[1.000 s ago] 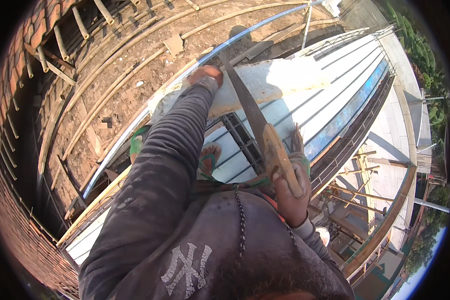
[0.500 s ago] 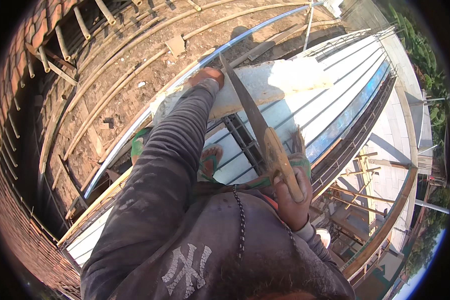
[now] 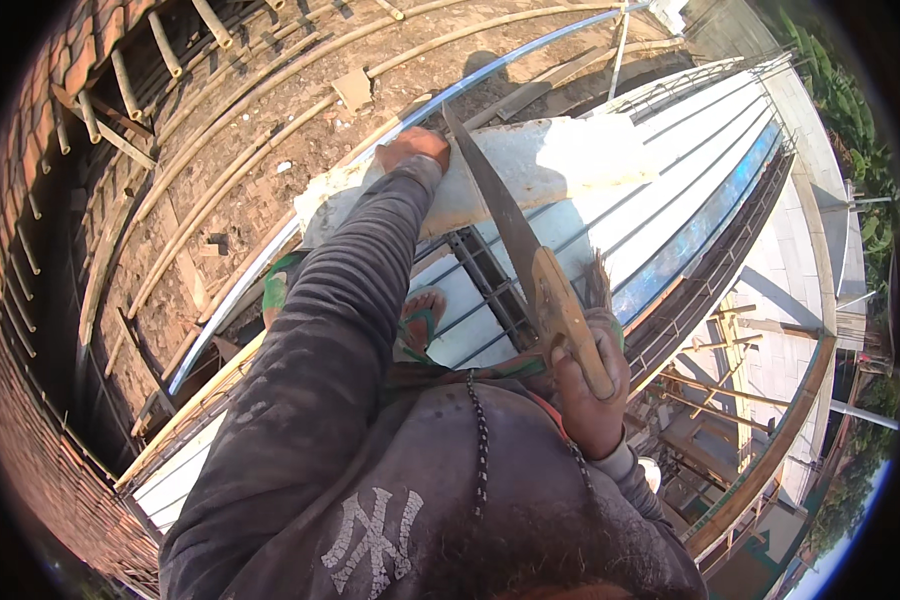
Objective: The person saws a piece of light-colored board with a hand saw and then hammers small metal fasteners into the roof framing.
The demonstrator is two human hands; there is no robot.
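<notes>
My right hand (image 3: 590,385) is closed round the wooden handle of a handsaw (image 3: 505,210) at the right of my belly. Its long dark blade points up and away to the left, the tip passing across a long pale slab (image 3: 515,165) with rough edges. Whether the teeth touch the slab I cannot tell. My left arm reaches far forward, and my left hand (image 3: 415,150) curls over the slab's far edge near the blade tip, its fingertips hidden. Beneath the slab, white panels (image 3: 660,160) with dark ribs lie in rows. My sandalled foot (image 3: 425,315) stands on them.
Bamboo poles (image 3: 270,135) run over brown ground or rubble beyond a blue-white edge strip (image 3: 480,75). At far left is a tiled roof (image 3: 30,400). A dark rebar lattice (image 3: 705,265) borders the panels at right; past it, timber framing (image 3: 710,400) stands lower down.
The slab and my left hand have shifted slightly. The saw's handle and my right hand have moved a little to the right, with the grip still held.
</notes>
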